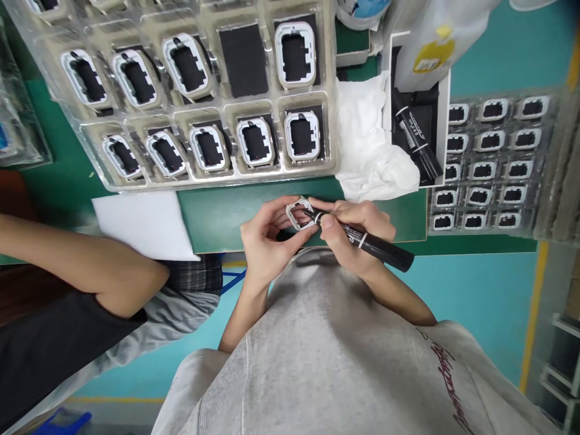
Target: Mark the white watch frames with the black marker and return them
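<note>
My left hand [267, 235] pinches a small white watch-case frame [293, 221] by its edges, just over the front edge of the green table. In my right hand [356, 232] is a black marker pen [369, 241], its tip at the inner edge of the frame. The pen slants, with its thick end pointing right and toward me. Whether the tip touches the frame I cannot tell. Beyond my hands lies a clear plastic tray [217, 184] with similar white frames in its pockets; one pocket [244, 60] shows only its black pad.
A white foam sheet [145, 223] lies left, near a co-worker's bare arm [90, 260]. Crumpled white tissue [371, 145] sits beside a white box [444, 121] holding black markers [417, 136] and a plastic bottle [435, 48]. Another tray of frames [492, 157] is at right.
</note>
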Motion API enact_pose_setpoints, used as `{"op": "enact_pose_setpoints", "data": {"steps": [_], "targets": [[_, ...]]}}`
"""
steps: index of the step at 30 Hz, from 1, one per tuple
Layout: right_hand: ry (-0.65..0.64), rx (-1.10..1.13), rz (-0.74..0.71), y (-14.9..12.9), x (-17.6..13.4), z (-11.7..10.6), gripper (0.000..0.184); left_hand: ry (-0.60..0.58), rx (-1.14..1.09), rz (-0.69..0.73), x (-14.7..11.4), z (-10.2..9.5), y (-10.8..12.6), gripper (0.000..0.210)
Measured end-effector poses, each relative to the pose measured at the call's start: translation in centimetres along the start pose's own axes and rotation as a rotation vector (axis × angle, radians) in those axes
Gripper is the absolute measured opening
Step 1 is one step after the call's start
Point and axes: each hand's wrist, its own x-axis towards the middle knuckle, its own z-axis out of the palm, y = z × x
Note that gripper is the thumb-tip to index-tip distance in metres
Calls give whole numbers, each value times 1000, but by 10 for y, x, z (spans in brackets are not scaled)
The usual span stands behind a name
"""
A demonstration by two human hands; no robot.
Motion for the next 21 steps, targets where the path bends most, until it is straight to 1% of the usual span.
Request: {"op": "enact_pose_setpoints", "data": {"steps": [2,5,7,9,10,13,17,21], "targets": [[2,87,8,1,1,-1,26,-21,-88,-8,3,-2,3,64],[-11,160,-48,0,3,-6,22,-48,-131,-26,4,-6,6,67],[-92,155,-49,-2,5,-12,22,-61,-114,-54,4,-9,6,69],[-191,145,-18,-4,6,-17,23,-70,-81,-88,3,-10,6,74],[-204,146,-10,-5,6,-19,23,-73,-66,-100,3,-11,6,77],[-156,144,-28,-6,4,-21,19,-76,-40,-93,2,-10,4,79],[-191,103,1,-7,2,-21,18,-126,-86,-29,3,-10,4,70],[-185,84,-22,-8,2,-23,18,-177,-111,-14,3,-12,4,71]]}}
